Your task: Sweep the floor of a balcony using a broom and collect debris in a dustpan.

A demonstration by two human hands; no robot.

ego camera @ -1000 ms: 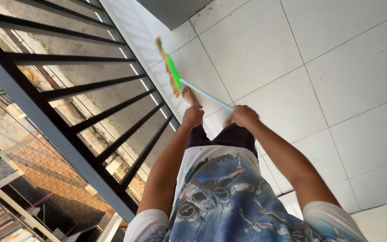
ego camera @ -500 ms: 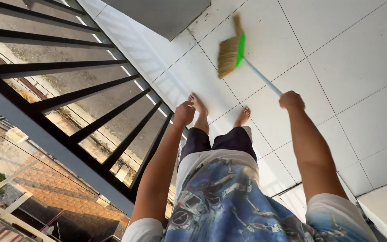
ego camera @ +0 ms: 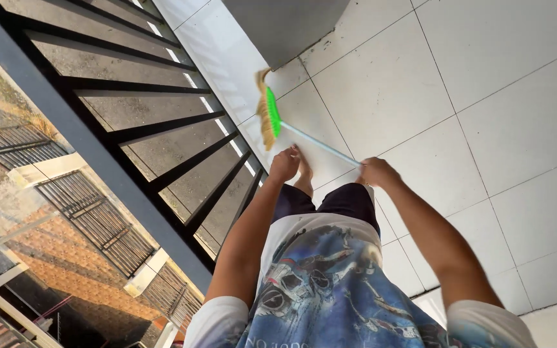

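The right hand (ego camera: 376, 171) was closed around the pale blue handle of the broom (ego camera: 269, 118); the left hand (ego camera: 284, 165) was curled shut, its hold not discernible. Since half a second earlier the broom head had been swung from mid-floor back beside the railing (ego camera: 162, 138), bristles on the tiled floor (ego camera: 485, 96). Both arms were extended downward, hands brought close together.

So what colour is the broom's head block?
Bright green on the broom head, above tan bristles; head view.

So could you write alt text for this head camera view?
Seen from above, a person's right hand grips a broom with a pale blue handle, its bristles on the white tiled floor beside a dark metal railing. The left hand hangs free.
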